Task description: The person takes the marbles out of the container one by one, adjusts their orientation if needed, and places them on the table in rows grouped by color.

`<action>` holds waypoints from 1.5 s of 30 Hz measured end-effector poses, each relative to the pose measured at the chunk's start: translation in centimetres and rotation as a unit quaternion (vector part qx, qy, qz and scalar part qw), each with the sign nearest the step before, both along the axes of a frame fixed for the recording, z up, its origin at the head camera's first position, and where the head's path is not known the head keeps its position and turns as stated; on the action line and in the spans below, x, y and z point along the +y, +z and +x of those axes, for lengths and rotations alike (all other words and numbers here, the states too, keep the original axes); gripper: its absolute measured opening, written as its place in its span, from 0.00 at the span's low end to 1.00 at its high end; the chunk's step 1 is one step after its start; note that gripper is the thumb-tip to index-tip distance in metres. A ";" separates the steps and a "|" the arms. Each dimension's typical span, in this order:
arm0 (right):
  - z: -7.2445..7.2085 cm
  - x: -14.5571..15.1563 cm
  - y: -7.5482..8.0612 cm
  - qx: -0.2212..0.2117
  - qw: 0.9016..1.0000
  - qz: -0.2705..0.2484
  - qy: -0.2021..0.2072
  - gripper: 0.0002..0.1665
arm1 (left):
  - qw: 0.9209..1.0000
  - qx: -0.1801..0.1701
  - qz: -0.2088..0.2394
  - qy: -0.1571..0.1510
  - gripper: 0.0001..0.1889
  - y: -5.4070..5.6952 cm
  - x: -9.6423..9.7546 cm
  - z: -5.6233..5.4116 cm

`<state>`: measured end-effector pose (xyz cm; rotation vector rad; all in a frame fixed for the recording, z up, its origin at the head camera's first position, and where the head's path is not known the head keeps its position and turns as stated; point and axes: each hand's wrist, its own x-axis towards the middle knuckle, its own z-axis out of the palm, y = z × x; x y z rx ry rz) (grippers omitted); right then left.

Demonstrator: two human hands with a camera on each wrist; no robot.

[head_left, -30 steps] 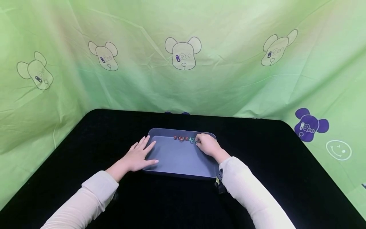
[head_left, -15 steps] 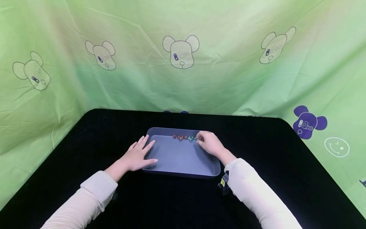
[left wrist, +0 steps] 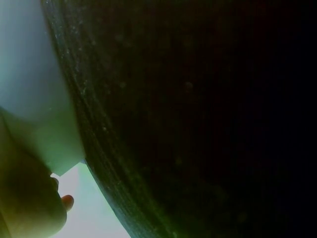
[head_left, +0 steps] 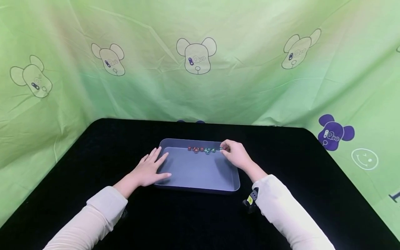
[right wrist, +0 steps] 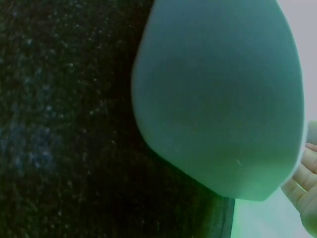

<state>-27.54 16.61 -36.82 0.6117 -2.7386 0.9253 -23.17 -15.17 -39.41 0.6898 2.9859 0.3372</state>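
Note:
My left hand [head_left: 147, 173] lies with fingers spread over the left side of a shallow blue-grey tray [head_left: 193, 173]. Near the tray's back right corner, my right hand [head_left: 236, 154] pinches a small green ball [head_left: 221, 148], like a glass marble, between thumb and fingertips. A row of similar small balls lies along the back wall, with red balls [head_left: 196, 150] on the left and green balls [head_left: 208, 150] on the right. Only part of the left hand [left wrist: 29, 208] shows in the left wrist view. The right wrist view catches fingers [right wrist: 308, 171] at its right edge.
The tray stands on a table with a black cloth [head_left: 187, 222]. A green printed curtain [head_left: 150, 93] hangs behind and at both sides. A black device with a yellow label [head_left: 250, 200] sits at the right cuff. Large pale shapes block much of both wrist views.
My right hand has moved right, away from the row, with the green ball at its fingertips; a gap now shows beside the other green balls. The left hand stays on the tray.

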 end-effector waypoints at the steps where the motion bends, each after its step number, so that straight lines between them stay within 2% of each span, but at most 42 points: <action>1: 0.0 0.1 0.0 0.001 1.000 -0.007 -0.003 0.07 | 1.000 0.001 0.000 0.001 0.41 0.0 0.0 0.0; 18: 0.3 2.8 0.1 0.016 0.997 -0.064 -0.041 0.05 | 1.000 -0.004 -0.002 -0.004 0.41 0.2 0.0 0.0; 32: 0.4 4.4 -0.1 0.028 0.995 -0.078 -0.061 0.06 | 1.000 -0.002 -0.004 -0.002 0.42 -0.1 -0.1 -0.1; 45: 0.4 5.6 -0.7 0.023 0.994 -0.070 -0.079 0.06 | 1.000 -0.002 0.002 -0.004 0.41 0.3 -0.1 0.1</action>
